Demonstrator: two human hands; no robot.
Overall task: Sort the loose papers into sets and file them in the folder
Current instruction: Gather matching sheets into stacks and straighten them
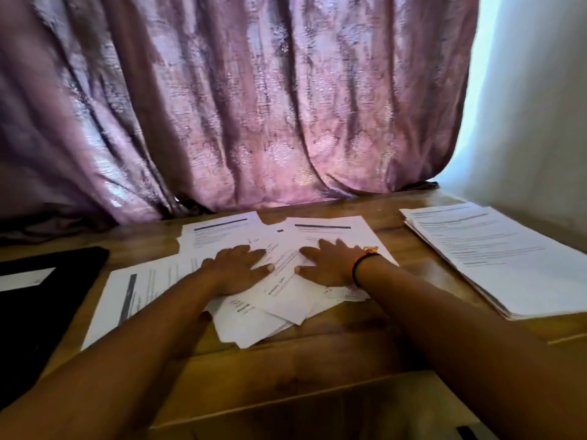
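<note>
Loose white printed papers [279, 300] lie in a messy, overlapping spread across the middle of the wooden table [286, 357]. My left hand [238, 268] rests flat on the left part of the spread, fingers straight. Flat on the right part lies my right hand [330, 262], a dark band with an orange piece on its wrist. A neater stack of papers [498, 255] sits at the right end of the table. The black folder [47, 300] lies at the left edge, with a white sheet [22, 277] on it.
A purple patterned curtain [238, 106] hangs behind the table down to its back edge. A pale wall [540, 122] stands on the right. One sheet with a dark header bar [127, 300] lies between the folder and the spread.
</note>
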